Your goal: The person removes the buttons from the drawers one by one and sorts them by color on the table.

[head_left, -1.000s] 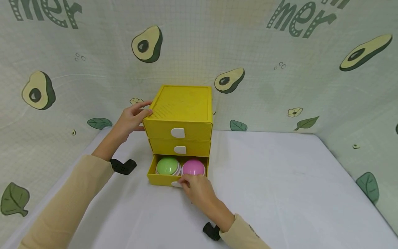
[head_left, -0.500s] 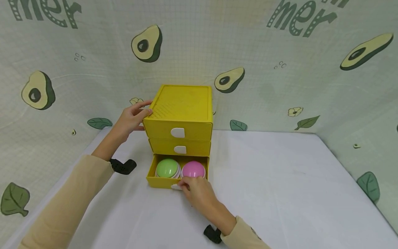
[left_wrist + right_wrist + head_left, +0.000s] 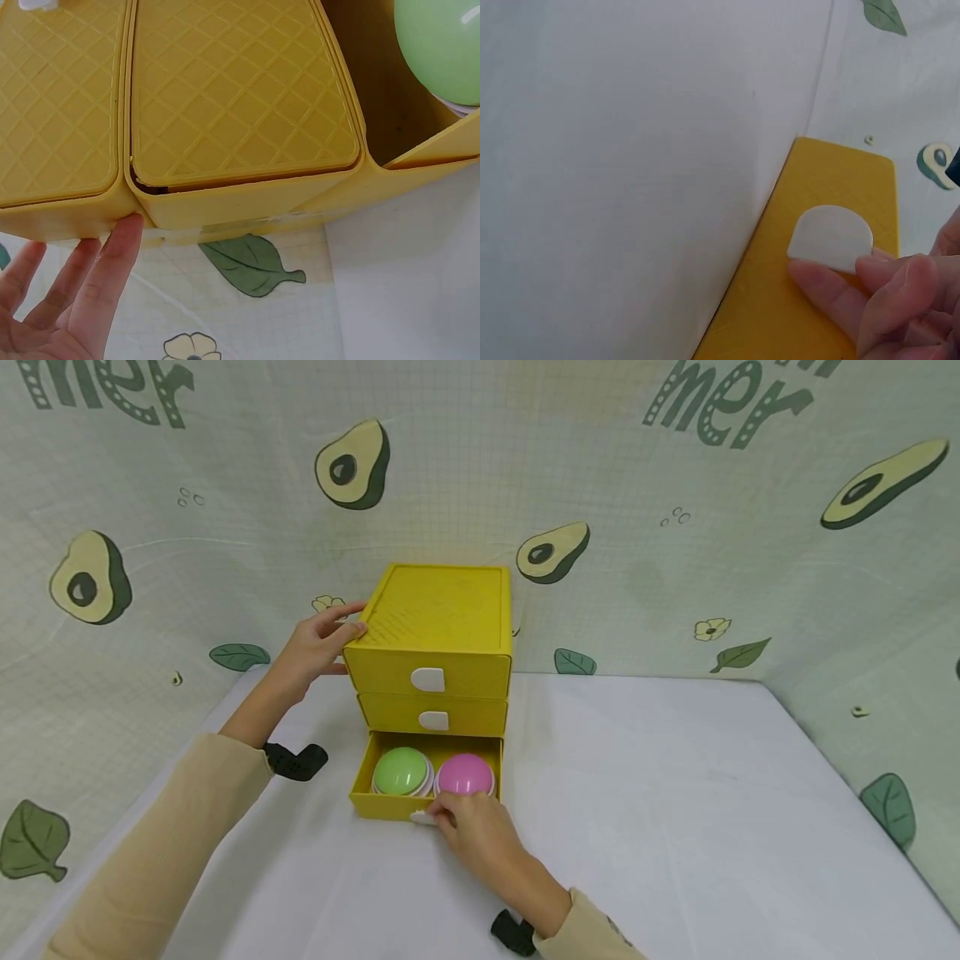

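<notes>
Since the earlier head frames the bottom drawer (image 3: pixel 390 806) has come further out of the cabinet: its front edge now sits lower in the view, and more of the two domes inside is uncovered. The right hand has travelled back with it; the left hand has not shifted.

We record the right hand (image 3: pixel 480 839) pinching the white tab handle (image 3: pixel 422 817) on the drawer front. The wrist view shows fingertips (image 3: pixel 832 289) curled under the tab's (image 3: pixel 831 238) lower edge, so the hand is grasping, not merely touching. The drawer lies directly ahead of this hand, away from the body, and its sliding axis runs front to back, in line with the forearm.

Just beyond the fingers, inside the drawer, sit a pink dome (image 3: pixel 466 774) nearest the right hand and a green dome (image 3: pixel 402 771) beside it toward the left hand. The two look close together; we cannot tell whether they touch.

Above the open drawer are two closed drawers of the yellow cabinet (image 3: pixel 438 610), each with its own white tab.

The left hand (image 3: pixel 318 647) rests at the cabinet's upper left corner, fingers extended and relaxed against the side wall (image 3: pixel 225 112), gripping nothing.

The cabinet stands on the white bench (image 3: pixel 675 793), with avocado-print cloth (image 3: pixel 675 527) behind it.
</notes>
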Tool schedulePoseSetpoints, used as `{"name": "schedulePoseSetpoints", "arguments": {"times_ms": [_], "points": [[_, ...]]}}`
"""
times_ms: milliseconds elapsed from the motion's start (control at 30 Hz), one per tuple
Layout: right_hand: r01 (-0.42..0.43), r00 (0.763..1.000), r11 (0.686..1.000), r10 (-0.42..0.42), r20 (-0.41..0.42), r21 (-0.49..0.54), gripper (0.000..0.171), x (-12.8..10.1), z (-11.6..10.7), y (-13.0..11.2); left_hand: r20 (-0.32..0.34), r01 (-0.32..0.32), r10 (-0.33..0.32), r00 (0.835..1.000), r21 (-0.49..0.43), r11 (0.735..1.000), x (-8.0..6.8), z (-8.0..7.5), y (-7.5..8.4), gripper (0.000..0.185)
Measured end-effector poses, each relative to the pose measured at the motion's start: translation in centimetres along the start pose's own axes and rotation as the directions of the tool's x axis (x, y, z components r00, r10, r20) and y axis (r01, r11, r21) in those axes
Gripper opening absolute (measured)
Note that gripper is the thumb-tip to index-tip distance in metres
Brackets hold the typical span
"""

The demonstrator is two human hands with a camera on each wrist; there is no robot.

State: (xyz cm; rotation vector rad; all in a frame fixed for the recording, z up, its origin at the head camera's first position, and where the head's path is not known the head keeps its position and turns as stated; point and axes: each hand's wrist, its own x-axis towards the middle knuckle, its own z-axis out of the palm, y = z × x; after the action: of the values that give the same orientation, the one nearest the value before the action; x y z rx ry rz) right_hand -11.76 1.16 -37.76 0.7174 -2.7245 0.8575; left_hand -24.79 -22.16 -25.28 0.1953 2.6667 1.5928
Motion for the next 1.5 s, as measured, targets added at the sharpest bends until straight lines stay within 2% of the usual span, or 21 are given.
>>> {"name": "schedulePoseSetpoints", "arguments": {"times_ms": [400, 767, 1167, 1500], "points": [[0.011, 1.0, 1.0, -0.011, -0.009, -0.026, 0.005, -0.5, 0.0, -0.2, 0.015, -0.004, 0.004, 1.0, -0.012, 1.0, -0.1, 0.0, 0.0, 0.057], [0.033, 0.999, 0.999, -0.032, 0.01, -0.044, 0.004, -1.3, -0.2, -1.1, -0.012, -0.002, 0.002, 1.0, 0.003, 1.0, -0.1, -0.1, 0.1, 0.057], [0.045, 0.999, 0.998, -0.045, 0.014, -0.043, 0.006, -1.5, -0.3, -1.2, -0.007, 0.01, -0.01, 1.0, 0.002, 1.0, -0.2, 0.0, 0.2, 0.057], [0.026, 0.994, 1.0, -0.027, 0.106, 0.011, 0.009, -1.7, -1.2, -1.3, -0.006, 0.016, -0.016, 1.0, -0.009, 1.0, -0.3, 0.1, 0.3, 0.057]]}}
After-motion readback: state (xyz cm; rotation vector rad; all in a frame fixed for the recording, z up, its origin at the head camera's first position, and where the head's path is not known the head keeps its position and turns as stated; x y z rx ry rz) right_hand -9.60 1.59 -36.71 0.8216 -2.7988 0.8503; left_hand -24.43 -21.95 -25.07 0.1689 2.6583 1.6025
